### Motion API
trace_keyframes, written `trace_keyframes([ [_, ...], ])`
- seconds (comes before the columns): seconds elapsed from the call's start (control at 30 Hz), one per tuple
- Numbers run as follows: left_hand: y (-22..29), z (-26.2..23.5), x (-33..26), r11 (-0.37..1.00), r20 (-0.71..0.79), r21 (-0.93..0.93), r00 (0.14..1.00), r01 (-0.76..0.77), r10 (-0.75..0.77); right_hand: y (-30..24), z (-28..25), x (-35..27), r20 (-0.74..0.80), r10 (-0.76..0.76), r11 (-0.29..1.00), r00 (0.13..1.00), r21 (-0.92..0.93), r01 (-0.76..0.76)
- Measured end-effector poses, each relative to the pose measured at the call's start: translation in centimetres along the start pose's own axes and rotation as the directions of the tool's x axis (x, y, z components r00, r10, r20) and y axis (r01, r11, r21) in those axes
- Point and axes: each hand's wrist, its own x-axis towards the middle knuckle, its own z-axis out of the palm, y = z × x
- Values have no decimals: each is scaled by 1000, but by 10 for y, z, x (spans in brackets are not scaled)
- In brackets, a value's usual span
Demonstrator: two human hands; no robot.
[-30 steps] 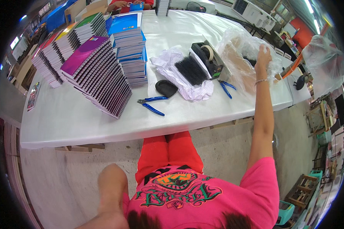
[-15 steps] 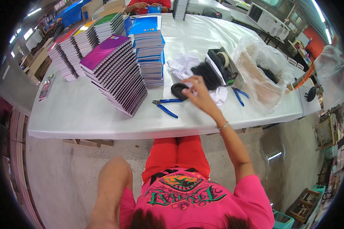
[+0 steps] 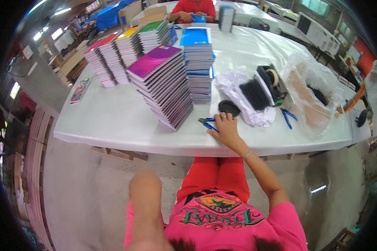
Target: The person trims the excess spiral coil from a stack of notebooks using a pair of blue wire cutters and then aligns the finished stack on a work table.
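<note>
My right hand (image 3: 227, 130) is down on the table, thumb and fingers closed about the blue handles of a pair of side cutters (image 3: 205, 121). Its fingertips reach the near rim of a round black dish (image 3: 229, 108). My left forearm (image 3: 145, 209) is bent up toward the lower edge, and its hand is out of view. Left of the cutters leans a tall stack of purple spiral notebooks (image 3: 165, 83). Behind it stands a stack of blue-covered notebooks (image 3: 197, 62). Black coil bindings (image 3: 254, 95) lie on crumpled white paper (image 3: 259, 119) to the right.
A tape dispenser (image 3: 274, 81), a second pair of blue-handled cutters (image 3: 287, 117) and a clear plastic bag (image 3: 314, 96) are at the right. More notebook stacks (image 3: 125, 46) stand at the back left. Across the table sits a person in red (image 3: 192, 8), handling something blue.
My right hand has come down from above the black dish onto the side cutters' handles. The whole view has shifted, so the table's things appear farther right.
</note>
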Motion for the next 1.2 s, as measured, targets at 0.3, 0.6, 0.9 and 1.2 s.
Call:
trace_keyframes([
  [0.3, -31, -7, -68, 973, -222, 222, 975, 67, -16, 15, -16, 3, 42, 290, 784, 956, 562, -263],
  [0.6, -130, -48, -174, 393, 120, 546, 395, 740, -911, -15, -106, 36, 530, -195, -554, 825, 635, -539],
  [0.9, -153, -61, -225, 399, 431, 532, 167, 747, -887, -95, -141, 55, -3, -48, 656, 999, 754, 34],
  [1.2, -145, -78, -251, 456, 474, 557, 185, 694, -861, -129, -130, 76, -328, -5, 784, 945, 585, 207],
])
